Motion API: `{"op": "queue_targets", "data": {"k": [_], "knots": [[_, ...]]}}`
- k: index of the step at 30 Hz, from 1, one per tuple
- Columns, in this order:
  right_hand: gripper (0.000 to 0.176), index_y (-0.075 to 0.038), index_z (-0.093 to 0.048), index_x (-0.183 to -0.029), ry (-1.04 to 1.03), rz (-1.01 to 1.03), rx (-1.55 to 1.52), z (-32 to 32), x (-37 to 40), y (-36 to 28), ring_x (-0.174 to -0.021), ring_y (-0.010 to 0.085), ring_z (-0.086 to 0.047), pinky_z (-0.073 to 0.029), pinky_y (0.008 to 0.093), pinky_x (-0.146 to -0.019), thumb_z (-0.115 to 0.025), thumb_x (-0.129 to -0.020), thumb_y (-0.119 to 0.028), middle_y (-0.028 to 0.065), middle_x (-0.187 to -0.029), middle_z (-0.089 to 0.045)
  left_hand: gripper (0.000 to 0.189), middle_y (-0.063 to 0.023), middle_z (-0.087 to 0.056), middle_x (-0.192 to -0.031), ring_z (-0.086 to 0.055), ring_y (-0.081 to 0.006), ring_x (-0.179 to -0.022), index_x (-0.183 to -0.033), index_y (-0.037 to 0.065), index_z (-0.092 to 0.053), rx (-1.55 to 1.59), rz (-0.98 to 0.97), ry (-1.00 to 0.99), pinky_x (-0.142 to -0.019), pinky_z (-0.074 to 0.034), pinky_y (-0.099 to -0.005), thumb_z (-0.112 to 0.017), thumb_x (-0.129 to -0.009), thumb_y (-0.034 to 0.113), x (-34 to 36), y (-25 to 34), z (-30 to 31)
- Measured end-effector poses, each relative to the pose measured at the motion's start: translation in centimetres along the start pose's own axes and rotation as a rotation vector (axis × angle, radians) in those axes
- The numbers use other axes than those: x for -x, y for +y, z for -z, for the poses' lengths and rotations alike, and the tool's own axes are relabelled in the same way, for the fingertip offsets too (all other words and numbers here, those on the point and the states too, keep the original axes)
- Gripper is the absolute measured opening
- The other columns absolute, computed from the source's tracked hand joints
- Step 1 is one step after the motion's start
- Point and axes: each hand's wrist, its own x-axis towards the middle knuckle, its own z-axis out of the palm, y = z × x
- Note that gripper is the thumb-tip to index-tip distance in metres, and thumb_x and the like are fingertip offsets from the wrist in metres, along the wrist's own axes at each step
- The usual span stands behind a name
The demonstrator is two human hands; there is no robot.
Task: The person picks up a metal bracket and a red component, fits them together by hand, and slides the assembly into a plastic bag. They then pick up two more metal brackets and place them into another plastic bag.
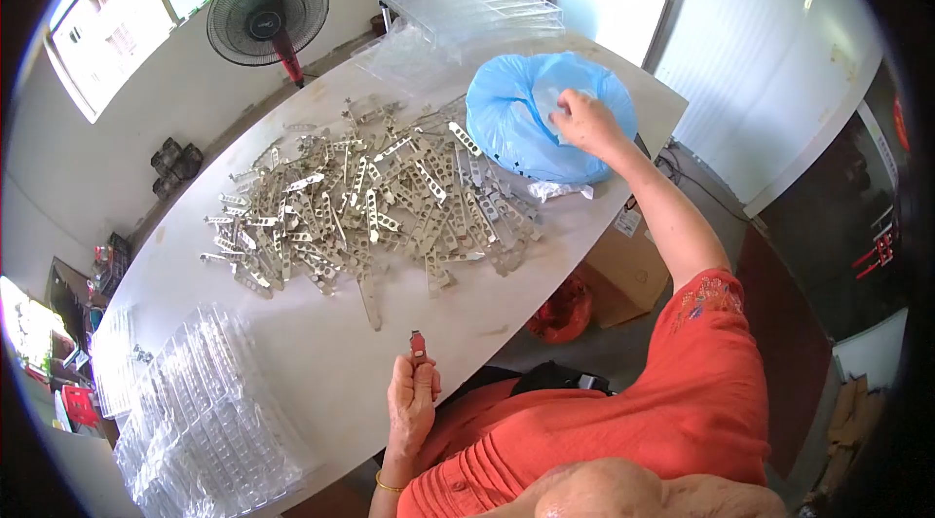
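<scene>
Near the front edge of the table, my left hand (pixel 413 397) is closed around a small metal piece (pixel 418 344), whose upper end sticks out above the thumb and looks reddish. My right hand (pixel 587 123) is at the blue plastic bag (pixel 506 124), over its opening. Its fingers are curled together, and what they hold, if anything, is too small to make out. To the left of the bag spreads a heap of flat metal strips with round holes (pixel 372 211). One longer strip (pixel 368 302) points out of the heap towards my left hand.
Clear plastic trays (pixel 209 411) are stacked at the table's near left. More clear trays (pixel 472 7) stand at the far end. A fan (pixel 268 17) is beyond the table. Below its right edge sit a cardboard box (pixel 623 270) and a red bag (pixel 563 309).
</scene>
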Motion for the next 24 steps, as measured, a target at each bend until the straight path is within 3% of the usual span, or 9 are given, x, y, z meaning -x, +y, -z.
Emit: {"op": "queue_targets", "data": {"k": [1, 3, 7, 10, 12, 16, 18, 22, 24], "knots": [[0.032, 0.000, -0.063, -0.106, 0.004, 0.007, -0.003, 0.3, -0.1, -0.5, -0.097, 0.0374, -0.069, -0.054, 0.0471, -0.083, -0.068, -0.087, -0.025, 0.0214, -0.100, -0.071, 0.013, 0.0010, -0.049, -0.072, -0.042, -0.0067, -0.062, -0.102, 0.004, -0.052, -0.019, 0.008, 0.005, -0.055, -0.037, -0.0226, -0.048, -0.107, 0.015, 0.0, 0.2, 0.1], [0.034, -0.002, -0.065, -0.108, -0.227, -0.023, 0.253, 0.6, 0.2, -1.4, -0.098, 0.0372, -0.069, -0.054, 0.0471, -0.084, -0.069, -0.085, -0.027, 0.0209, -0.102, -0.071, 0.014, 0.0009, -0.049, -0.072, -0.043, -0.0067, -0.062, -0.102, 0.004, -0.051, -0.037, 0.018, 0.018, -0.055, -0.037, -0.0224, -0.048, -0.107, 0.015, 0.2, 0.3, 0.2], [0.033, -0.004, -0.064, -0.109, -0.344, -0.001, 0.227, -0.5, -0.6, 0.1, -0.096, 0.0368, -0.068, -0.053, 0.0454, -0.083, -0.070, -0.086, -0.026, 0.0191, -0.103, -0.071, 0.014, 0.0006, -0.050, -0.073, -0.044, -0.0068, -0.063, -0.102, 0.004, -0.052, 0.000, 0.034, 0.034, -0.055, -0.038, -0.0225, -0.048, -0.107, 0.016, 0.5, 0.1, 0.3], [0.032, -0.005, -0.064, -0.109, -0.330, -0.046, 0.158, -1.0, -0.6, 0.7, -0.098, 0.0366, -0.068, -0.053, 0.0457, -0.084, -0.069, -0.086, -0.027, 0.0181, -0.103, -0.071, 0.014, 0.0006, -0.050, -0.073, -0.044, -0.0068, -0.063, -0.102, 0.004, -0.052, -0.018, 0.052, 0.027, -0.056, -0.038, -0.0227, -0.049, -0.107, 0.016, 0.6, 0.2, 0.2], [0.038, -0.008, -0.066, -0.112, -0.143, -0.045, 0.071, -1.6, -0.3, 0.6, -0.101, 0.0358, -0.068, -0.053, 0.0460, -0.086, -0.071, -0.084, -0.033, 0.0172, -0.103, -0.072, 0.014, 0.0006, -0.050, -0.073, -0.044, -0.0068, -0.063, -0.102, 0.004, -0.052, -0.033, 0.049, 0.023, -0.056, -0.038, -0.0228, -0.049, -0.107, 0.016, 0.4, 0.3, 0.1], [0.037, -0.010, -0.066, -0.114, -0.133, 0.075, 0.072, -2.3, 0.0, 0.4, -0.103, 0.0369, -0.067, -0.053, 0.0458, -0.086, -0.071, -0.085, -0.033, 0.0174, -0.105, -0.072, 0.014, 0.0008, -0.051, -0.074, -0.044, -0.0068, -0.063, -0.102, 0.004, -0.053, -0.045, 0.049, -0.002, -0.056, -0.039, -0.0229, -0.049, -0.107, 0.016, 0.2, 0.1, 0.0], [0.032, -0.011, -0.067, -0.114, -0.248, 0.113, 0.028, -2.1, -0.2, 0.3, -0.101, 0.0386, -0.067, -0.053, 0.0469, -0.084, -0.068, -0.088, -0.030, 0.0179, -0.110, -0.071, 0.014, 0.0009, -0.051, -0.074, -0.044, -0.0067, -0.063, -0.102, 0.004, -0.053, -0.038, 0.045, -0.007, -0.056, -0.039, -0.0229, -0.049, -0.107, 0.017, 0.2, 0.1, -0.1], [0.024, -0.011, -0.067, -0.109, -0.250, 0.073, 0.043, -3.2, -1.1, 1.1, -0.098, 0.0393, -0.067, -0.053, 0.0481, -0.082, -0.064, -0.090, -0.024, 0.0178, -0.109, -0.070, 0.015, 0.0009, -0.051, -0.074, -0.044, -0.0066, -0.063, -0.102, 0.004, -0.053, -0.014, 0.044, 0.006, -0.056, -0.039, -0.0227, -0.049, -0.107, 0.018, 0.3, 0.0, 0.0], [0.016, -0.010, -0.067, -0.103, 0.003, 0.068, 0.052, -3.6, -1.2, 1.2, -0.094, 0.0396, -0.067, -0.053, 0.0495, -0.079, -0.061, -0.091, -0.020, 0.0180, -0.103, -0.070, 0.015, 0.0009, -0.051, -0.074, -0.045, -0.0065, -0.063, -0.102, 0.004, -0.053, -0.005, 0.050, 0.017, -0.056, -0.039, -0.0226, -0.049, -0.107, 0.018, 0.3, -0.1, 0.2]]}}
